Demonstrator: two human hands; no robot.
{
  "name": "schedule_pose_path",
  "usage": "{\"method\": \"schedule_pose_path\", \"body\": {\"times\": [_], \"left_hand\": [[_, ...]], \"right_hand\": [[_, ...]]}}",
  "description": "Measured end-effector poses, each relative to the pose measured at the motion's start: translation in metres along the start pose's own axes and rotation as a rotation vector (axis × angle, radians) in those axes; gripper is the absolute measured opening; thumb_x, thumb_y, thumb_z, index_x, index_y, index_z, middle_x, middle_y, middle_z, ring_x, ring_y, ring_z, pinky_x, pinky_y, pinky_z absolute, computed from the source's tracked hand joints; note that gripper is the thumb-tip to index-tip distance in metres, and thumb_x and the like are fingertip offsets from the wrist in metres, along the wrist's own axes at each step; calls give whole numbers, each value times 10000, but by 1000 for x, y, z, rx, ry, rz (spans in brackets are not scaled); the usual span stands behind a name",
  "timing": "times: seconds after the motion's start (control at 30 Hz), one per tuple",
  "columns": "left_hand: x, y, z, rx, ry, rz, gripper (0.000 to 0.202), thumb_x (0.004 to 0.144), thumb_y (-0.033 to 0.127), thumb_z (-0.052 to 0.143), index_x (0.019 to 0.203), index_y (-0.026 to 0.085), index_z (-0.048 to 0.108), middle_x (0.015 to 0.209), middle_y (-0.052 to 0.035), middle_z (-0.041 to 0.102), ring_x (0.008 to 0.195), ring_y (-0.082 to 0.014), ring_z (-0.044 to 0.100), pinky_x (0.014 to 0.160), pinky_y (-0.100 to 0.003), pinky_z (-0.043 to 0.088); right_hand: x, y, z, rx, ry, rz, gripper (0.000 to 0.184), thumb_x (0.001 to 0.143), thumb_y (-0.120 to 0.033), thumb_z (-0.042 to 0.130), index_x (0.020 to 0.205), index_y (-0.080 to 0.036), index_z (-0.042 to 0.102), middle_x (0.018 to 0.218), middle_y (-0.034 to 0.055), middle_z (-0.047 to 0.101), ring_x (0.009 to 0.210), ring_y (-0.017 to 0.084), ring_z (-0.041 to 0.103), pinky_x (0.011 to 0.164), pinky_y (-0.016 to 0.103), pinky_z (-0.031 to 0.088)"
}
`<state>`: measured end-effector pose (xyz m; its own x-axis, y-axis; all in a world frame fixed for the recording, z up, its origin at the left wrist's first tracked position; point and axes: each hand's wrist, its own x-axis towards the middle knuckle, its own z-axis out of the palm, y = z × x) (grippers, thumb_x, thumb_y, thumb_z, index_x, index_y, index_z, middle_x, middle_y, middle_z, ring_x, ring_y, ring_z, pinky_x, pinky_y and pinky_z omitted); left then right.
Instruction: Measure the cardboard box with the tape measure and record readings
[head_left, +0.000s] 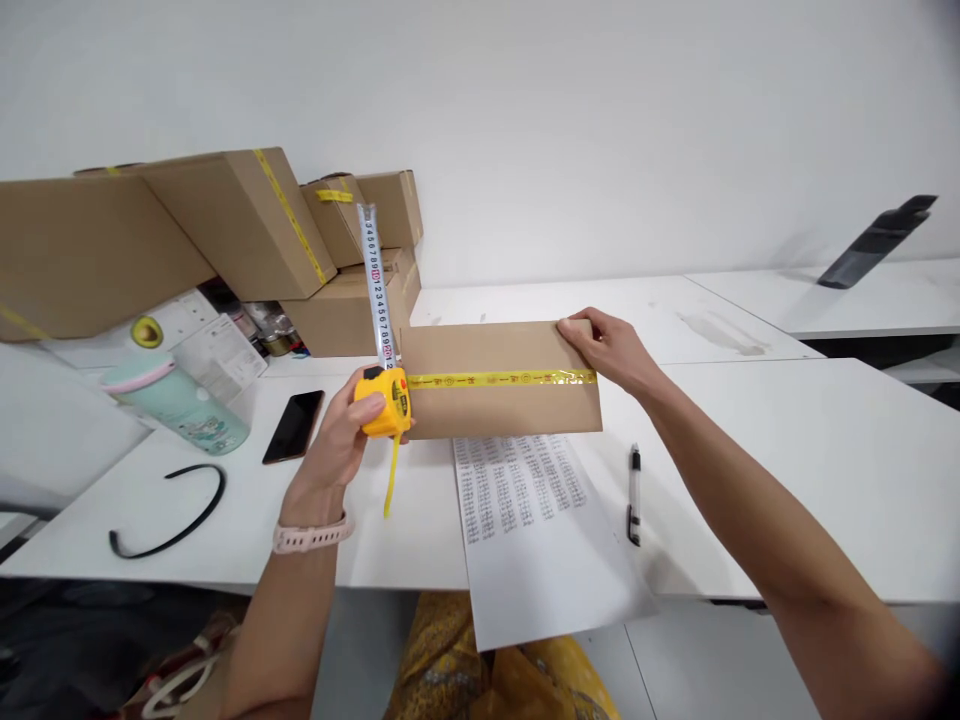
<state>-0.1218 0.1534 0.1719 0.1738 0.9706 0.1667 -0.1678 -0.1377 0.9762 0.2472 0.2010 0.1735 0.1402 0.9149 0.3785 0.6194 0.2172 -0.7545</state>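
Note:
My left hand (pixel 341 435) is closed round a yellow tape measure (pixel 386 402), its thumb on the case. The metal blade (pixel 376 285) sticks out upward and away from me, and a yellow strap hangs below. Against the case lies the left end of a cardboard box (pixel 495 405) with yellow printed tape along it. My right hand (pixel 604 345) grips the box's far right corner, thumb on top. Beneath the box, a sheet of paper (pixel 525 520) with rows of handwriting partly shows and overhangs the near table edge.
Several cardboard boxes (pixel 232 215) are stacked at back left. A mint tumbler (pixel 180 405), a phone (pixel 294 426) and a black headband-like curve (pixel 217 495) lie on the left. A pen (pixel 634 495) rests right of the paper. A dark object (pixel 874 245) stands at far right.

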Motion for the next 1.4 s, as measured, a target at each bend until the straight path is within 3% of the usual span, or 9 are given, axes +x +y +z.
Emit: {"method": "schedule_pose_path", "body": {"times": [0.17,0.3,0.4,0.53,0.67,0.87,1.03,1.23,1.4], "left_hand": [[-23,-10,23,40,37,78,593,715,423,844,1222,246,590,1071,-47,669,777,-186,655,610,-294,591],[-63,-37,59,-51,-216,-47,643,740,455,859,1283,257,575,1030,-40,645,791,-171,613,627,-266,549],[-80,-59,86,-126,-331,-178,651,766,490,848,1293,237,561,991,-37,624,802,-158,583,673,-263,533],[-86,-78,107,-167,-342,-229,664,761,507,858,1283,229,557,953,-25,592,793,-144,557,675,-255,515],[-88,-88,114,-204,-357,-255,665,774,500,859,1293,230,542,932,-15,573,779,-136,554,675,-261,526],[-88,-98,113,-248,-358,-285,653,767,489,872,1270,227,549,945,-15,553,769,-121,524,675,-252,511],[-92,-100,115,-222,-361,-301,665,772,509,854,1292,227,548,953,-23,564,770,-137,539,679,-279,523],[-94,-102,119,-18,-302,-311,737,750,537,838,1331,209,524,981,-39,593,804,-165,567,711,-310,525],[-93,-103,118,-21,-319,-291,685,755,532,827,1299,224,545,987,-36,588,839,-178,566,721,-311,518]], "right_hand": [[19,-4,13,-44,45,-291,258,952,-459,549,901,-245,683,1217,116,682,1171,305,597,995,496,487],[22,-11,23,-172,4,-384,246,956,-270,424,1017,-249,661,1047,92,749,994,283,657,944,488,481],[22,-16,29,-283,55,-401,219,969,-283,408,987,-245,623,1041,99,756,974,287,667,961,496,451],[23,-18,32,-322,56,-406,196,1002,-358,418,921,-256,565,1019,90,756,934,275,663,961,493,431],[23,-19,34,-304,48,-449,196,1005,-333,406,981,-252,583,1023,96,746,942,284,649,922,478,436],[22,-22,34,-362,13,-519,436,1025,-243,333,1389,-291,569,1099,96,719,994,303,610,876,467,417],[23,-22,34,-473,-37,-544,478,1036,-206,319,1345,-338,659,1112,103,667,972,290,563,863,449,401],[25,-18,36,-408,-15,-569,474,1060,-251,295,1278,-344,706,1085,100,666,954,282,549,866,453,403],[27,-16,37,-396,2,-569,480,1067,-276,288,1262,-346,721,1070,101,673,944,282,550,858,458,408]]}}
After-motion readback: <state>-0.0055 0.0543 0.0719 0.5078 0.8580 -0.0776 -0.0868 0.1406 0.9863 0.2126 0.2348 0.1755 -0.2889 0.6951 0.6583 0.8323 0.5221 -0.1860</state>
